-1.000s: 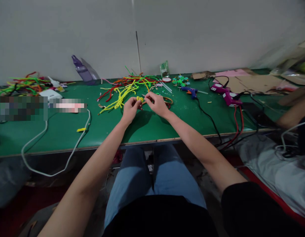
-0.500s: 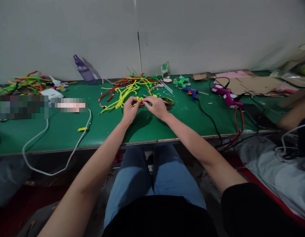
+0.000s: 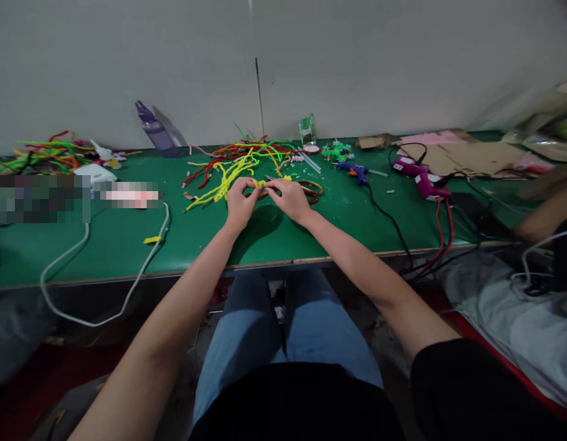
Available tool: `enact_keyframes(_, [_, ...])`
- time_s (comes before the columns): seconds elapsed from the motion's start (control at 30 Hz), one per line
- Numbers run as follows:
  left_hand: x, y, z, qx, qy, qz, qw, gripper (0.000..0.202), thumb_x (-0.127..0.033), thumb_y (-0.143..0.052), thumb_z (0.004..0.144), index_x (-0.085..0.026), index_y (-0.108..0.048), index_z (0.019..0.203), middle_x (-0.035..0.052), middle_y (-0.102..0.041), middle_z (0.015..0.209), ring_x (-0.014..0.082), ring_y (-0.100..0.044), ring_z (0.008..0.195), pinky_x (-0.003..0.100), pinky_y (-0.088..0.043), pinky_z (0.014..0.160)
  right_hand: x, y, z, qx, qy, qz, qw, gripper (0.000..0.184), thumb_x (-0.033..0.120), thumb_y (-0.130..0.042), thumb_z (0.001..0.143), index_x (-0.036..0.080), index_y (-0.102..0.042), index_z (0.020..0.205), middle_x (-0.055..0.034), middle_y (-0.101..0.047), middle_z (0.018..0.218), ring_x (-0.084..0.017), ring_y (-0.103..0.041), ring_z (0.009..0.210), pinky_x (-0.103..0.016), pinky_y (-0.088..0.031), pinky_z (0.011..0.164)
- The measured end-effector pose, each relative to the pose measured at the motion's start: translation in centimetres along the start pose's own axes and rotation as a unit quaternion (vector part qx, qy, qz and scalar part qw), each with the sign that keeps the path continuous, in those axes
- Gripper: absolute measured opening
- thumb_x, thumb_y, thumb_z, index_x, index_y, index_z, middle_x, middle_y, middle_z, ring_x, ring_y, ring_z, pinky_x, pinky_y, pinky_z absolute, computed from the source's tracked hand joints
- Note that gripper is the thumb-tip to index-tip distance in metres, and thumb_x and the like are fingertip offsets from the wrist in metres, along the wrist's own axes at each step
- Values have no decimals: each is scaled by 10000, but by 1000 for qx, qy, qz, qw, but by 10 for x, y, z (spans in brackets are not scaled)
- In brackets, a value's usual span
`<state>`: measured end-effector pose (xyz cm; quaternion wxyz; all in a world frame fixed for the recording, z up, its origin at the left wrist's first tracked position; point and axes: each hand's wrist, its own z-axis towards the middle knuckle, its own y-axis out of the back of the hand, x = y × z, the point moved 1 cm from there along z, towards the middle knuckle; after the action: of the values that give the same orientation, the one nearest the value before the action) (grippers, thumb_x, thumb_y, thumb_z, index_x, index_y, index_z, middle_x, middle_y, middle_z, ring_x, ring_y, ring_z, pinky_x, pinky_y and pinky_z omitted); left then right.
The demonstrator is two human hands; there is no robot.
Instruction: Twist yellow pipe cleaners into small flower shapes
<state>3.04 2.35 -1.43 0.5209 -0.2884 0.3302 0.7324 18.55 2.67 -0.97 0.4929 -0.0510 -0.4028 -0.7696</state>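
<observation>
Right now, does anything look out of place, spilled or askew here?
Yes: the white cable loops over the front edge of the green table and hangs free, where it might snag. A pale scrap lies stray right of the glue gun, untidy rather than alarming. Pixelation hides part of the left side.

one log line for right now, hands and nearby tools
left hand: pinching yellow piece | right hand: at same piece | scissors: by right hand | glue gun: on table

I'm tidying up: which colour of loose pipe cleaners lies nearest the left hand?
The yellow bunch, beside the left hand; the red ones lie farther off.
</observation>
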Motion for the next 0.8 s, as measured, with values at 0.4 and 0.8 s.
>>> enact_keyframes(0.4, [0, -4, -2, 31, 34, -65, 997, 203, -308, -732, 702, -175, -579, 687, 11, -599, 760, 116, -584, 699, 253, -516, 666, 1, 3, 1, -16, -19, 20, 999, 43, 186, -526, 842, 182, -558, 812, -47, -634, 826, -173, -577, 777, -297, -425, 763])
enact_keyframes(0.8, [-2, -8, -4, 44, 31, -95, 994, 263, -302, -707, 725, -189, -479, 663, 42, -686, 849, 145, -646, 832, 298, -502, 767, 4, 2, 1, -16, -43, 49, 998, 29, 193, -538, 787, 184, -521, 766, -21, -592, 731, -141, -529, 669, -274, -408, 687])
